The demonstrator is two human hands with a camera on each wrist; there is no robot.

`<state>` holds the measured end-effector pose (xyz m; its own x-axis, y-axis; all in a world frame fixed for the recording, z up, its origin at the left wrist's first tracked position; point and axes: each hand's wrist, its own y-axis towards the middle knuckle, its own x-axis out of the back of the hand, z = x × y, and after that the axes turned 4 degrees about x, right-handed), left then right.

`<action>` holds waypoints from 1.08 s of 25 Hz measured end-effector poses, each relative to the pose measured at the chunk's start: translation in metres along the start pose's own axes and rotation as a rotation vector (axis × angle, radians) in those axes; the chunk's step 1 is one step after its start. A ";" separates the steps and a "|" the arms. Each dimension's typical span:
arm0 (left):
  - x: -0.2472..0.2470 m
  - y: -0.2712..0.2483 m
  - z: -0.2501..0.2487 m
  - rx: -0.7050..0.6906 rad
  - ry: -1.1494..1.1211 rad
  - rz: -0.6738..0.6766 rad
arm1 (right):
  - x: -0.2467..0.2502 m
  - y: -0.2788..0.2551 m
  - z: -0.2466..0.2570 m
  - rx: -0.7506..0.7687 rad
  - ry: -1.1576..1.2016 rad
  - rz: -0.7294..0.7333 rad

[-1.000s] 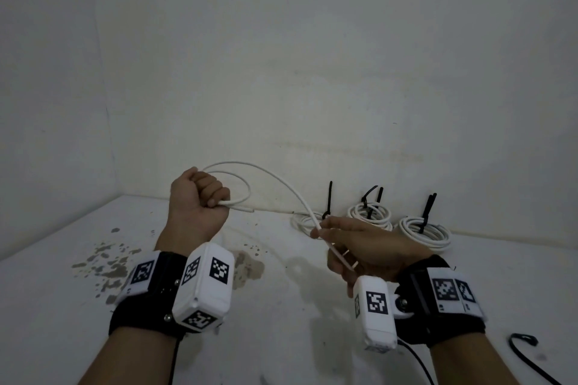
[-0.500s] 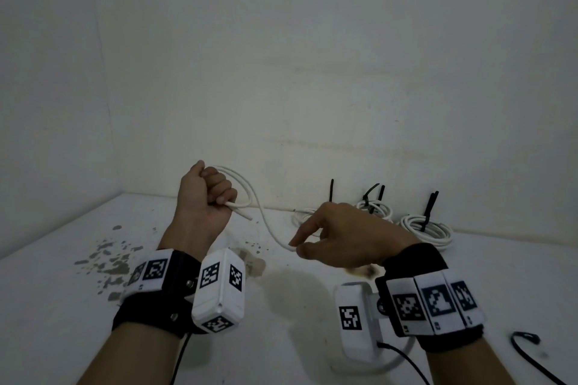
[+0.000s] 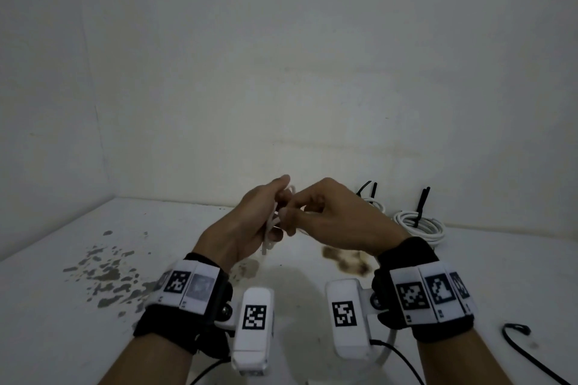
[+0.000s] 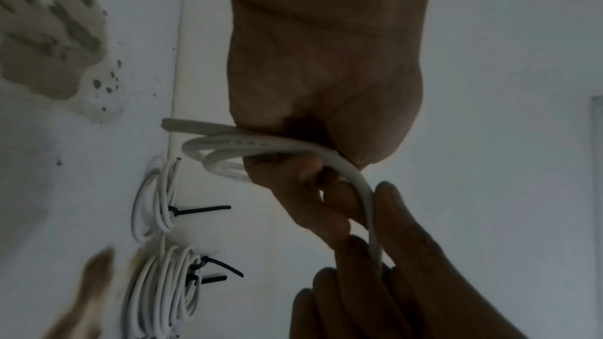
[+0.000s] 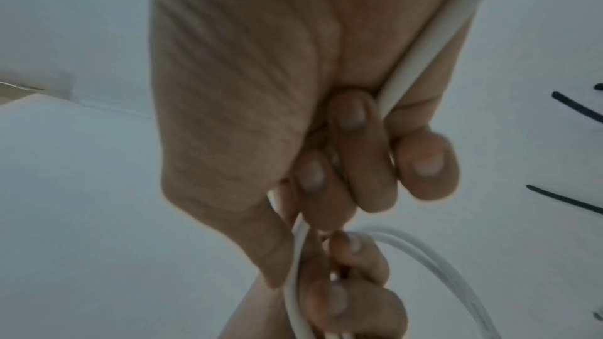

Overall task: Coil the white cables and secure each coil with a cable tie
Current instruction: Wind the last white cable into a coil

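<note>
In the head view my two hands meet above the middle of the white table (image 3: 93,337). My left hand (image 3: 250,225) grips a small bundle of loops of the white cable (image 3: 269,230); the left wrist view shows two or three turns of this cable (image 4: 228,148) in its curled fingers. My right hand (image 3: 325,212) touches the left hand and pinches a strand of the same cable (image 5: 424,48), which runs along its palm. The strand arcs from the right hand's fingers (image 4: 388,215) into the left fist.
Tied white coils with black cable ties lie by the back wall: one coil (image 3: 419,223) at the right, another coil (image 3: 373,201) partly behind my right hand. A black curved strip (image 3: 516,330) lies at the right. Brown stains (image 3: 106,275) mark the table's left side.
My right hand swung left and up to meet the left hand. The wide open loop of cable between them has shrunk into the bundle in my left hand.
</note>
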<state>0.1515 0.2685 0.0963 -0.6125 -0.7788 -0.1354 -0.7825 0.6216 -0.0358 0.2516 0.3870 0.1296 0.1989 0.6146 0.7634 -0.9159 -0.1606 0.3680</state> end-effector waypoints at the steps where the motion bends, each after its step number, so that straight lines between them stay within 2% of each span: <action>1: -0.002 0.000 0.001 0.002 0.039 0.013 | -0.001 0.001 -0.003 -0.002 0.021 -0.049; 4: -0.004 0.002 0.004 0.047 0.047 0.087 | -0.004 0.006 -0.015 -0.023 -0.007 -0.198; 7: -0.002 0.004 0.004 0.087 0.023 0.149 | -0.002 0.007 -0.027 -0.090 -0.182 -0.274; 9: 0.001 0.003 0.003 0.065 0.129 0.143 | 0.008 0.003 -0.034 -0.134 -0.164 -0.241; 11: 0.006 0.002 0.002 0.029 0.225 0.112 | 0.019 -0.005 -0.038 -0.146 0.014 -0.148; 14: 0.015 0.003 0.004 0.029 0.214 0.089 | 0.030 -0.015 -0.047 -0.169 0.172 -0.100; 15: 0.015 0.003 0.005 0.039 0.206 0.097 | 0.028 -0.014 -0.051 -0.177 0.144 -0.144; 20: 0.008 0.003 0.008 0.126 0.159 0.200 | 0.012 0.008 -0.056 -0.219 -0.021 -0.540; 27: 0.005 0.004 0.008 0.199 0.105 0.265 | 0.002 0.011 -0.058 -0.249 -0.013 -0.735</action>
<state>0.1462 0.2681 0.0880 -0.8079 -0.5859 -0.0638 -0.5635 0.7997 -0.2072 0.2218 0.4314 0.1039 0.7883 0.4866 0.3765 -0.5983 0.4638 0.6534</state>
